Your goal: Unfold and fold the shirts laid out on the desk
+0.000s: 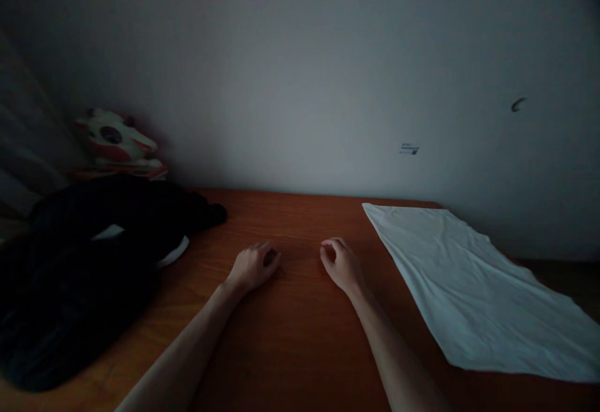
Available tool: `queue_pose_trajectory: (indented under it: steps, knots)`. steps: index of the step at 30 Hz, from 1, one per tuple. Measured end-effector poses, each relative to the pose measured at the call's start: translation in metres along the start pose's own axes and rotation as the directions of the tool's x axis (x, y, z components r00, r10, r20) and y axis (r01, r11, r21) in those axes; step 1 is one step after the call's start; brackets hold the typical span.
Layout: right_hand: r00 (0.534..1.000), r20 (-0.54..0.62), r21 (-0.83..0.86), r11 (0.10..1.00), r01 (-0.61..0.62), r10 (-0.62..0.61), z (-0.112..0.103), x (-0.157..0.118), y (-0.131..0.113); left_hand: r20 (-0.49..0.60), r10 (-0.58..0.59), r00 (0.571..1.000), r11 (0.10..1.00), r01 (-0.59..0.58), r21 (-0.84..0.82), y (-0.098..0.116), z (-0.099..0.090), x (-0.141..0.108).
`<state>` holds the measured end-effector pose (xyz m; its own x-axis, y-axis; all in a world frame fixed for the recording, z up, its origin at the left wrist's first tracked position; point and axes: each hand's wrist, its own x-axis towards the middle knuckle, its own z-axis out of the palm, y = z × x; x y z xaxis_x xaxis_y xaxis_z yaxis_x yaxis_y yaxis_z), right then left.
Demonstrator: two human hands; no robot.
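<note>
Brown tabletop (290, 324) lies beneath two hands (253, 267) (344, 267), one white cloth (478, 293).

Dark garment (94, 274) laid on left of desk (290, 337), cloth (473, 281) spread on right, plush toy (115, 140) placed behind garment, desk set before wall (300, 87)

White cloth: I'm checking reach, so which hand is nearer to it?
Right. The right hand is left of the white cloth, not touching; the left hand is farther left, beyond the right.

Plush toy (115, 140), small label (409, 149) on grey wall (290, 74)
</note>
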<state>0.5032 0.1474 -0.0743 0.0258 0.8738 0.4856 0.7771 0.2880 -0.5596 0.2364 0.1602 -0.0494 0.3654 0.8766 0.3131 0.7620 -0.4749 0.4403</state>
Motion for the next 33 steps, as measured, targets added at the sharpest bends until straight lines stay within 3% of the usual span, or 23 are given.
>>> queue_pose_trajectory:
  steps: [7, 13, 17, 19, 21, 24, 25, 27, 29, 31, 33]
  knots:
    - [0.999, -0.007, 0.215, 0.975, -0.05, 0.053, -0.008, -0.006, 0.009, -0.005, -0.038, 0.999, 0.997, 0.037, -0.069, -0.004, 0.003, 0.002]
    - [0.998, -0.007, 0.232, 0.971, -0.061, 0.065, -0.008, -0.007, 0.005, -0.013, -0.067, 0.998, 0.989, 0.065, -0.134, -0.006, 0.005, 0.0]
    - [0.998, -0.01, 0.233, 0.971, -0.062, 0.066, -0.01, -0.006, 0.004, -0.05, -0.144, 0.988, 0.924, 0.117, -0.364, -0.011, 0.01, 0.002]
    - [0.998, -0.005, 0.234, 0.97, -0.066, 0.07, -0.01, -0.007, 0.005, -0.092, -0.306, 0.948, 0.756, 0.184, -0.628, -0.015, 0.01, 0.006]
    - [0.997, -0.005, 0.234, 0.97, -0.072, 0.075, -0.01, -0.008, 0.007, -0.098, -0.481, 0.871, 0.511, 0.188, -0.838, -0.021, 0.005, 0.011]
    - [0.997, -0.014, 0.23, 0.97, -0.071, 0.076, -0.008, -0.009, 0.013, -0.088, -0.603, 0.793, 0.285, 0.111, -0.952, -0.035, -0.014, 0.013]
    - [0.997, -0.014, 0.227, 0.972, -0.067, 0.072, -0.007, -0.009, 0.015, -0.093, -0.624, 0.776, 0.19, 0.035, -0.981, -0.041, -0.023, 0.012]
    - [0.998, -0.002, 0.218, 0.974, -0.056, 0.058, -0.007, -0.009, 0.017, -0.103, -0.679, 0.727, -0.102, -0.233, -0.967, -0.052, -0.043, 0.005]
    - [0.999, 0.015, 0.209, 0.977, -0.045, 0.043, -0.007, -0.009, 0.018, -0.128, -0.732, 0.669, -0.33, -0.513, -0.793, -0.063, -0.061, -0.004]
    - [0.999, 0.024, 0.199, 0.979, -0.041, 0.037, -0.008, -0.009, 0.018, -0.177, -0.777, 0.605, -0.376, -0.67, -0.64, -0.074, -0.076, -0.012]
    - [0.999, 0.02, 0.188, 0.981, -0.042, 0.039, -0.008, -0.009, 0.017, -0.223, -0.817, 0.531, -0.343, -0.76, -0.552, -0.086, -0.086, -0.019]
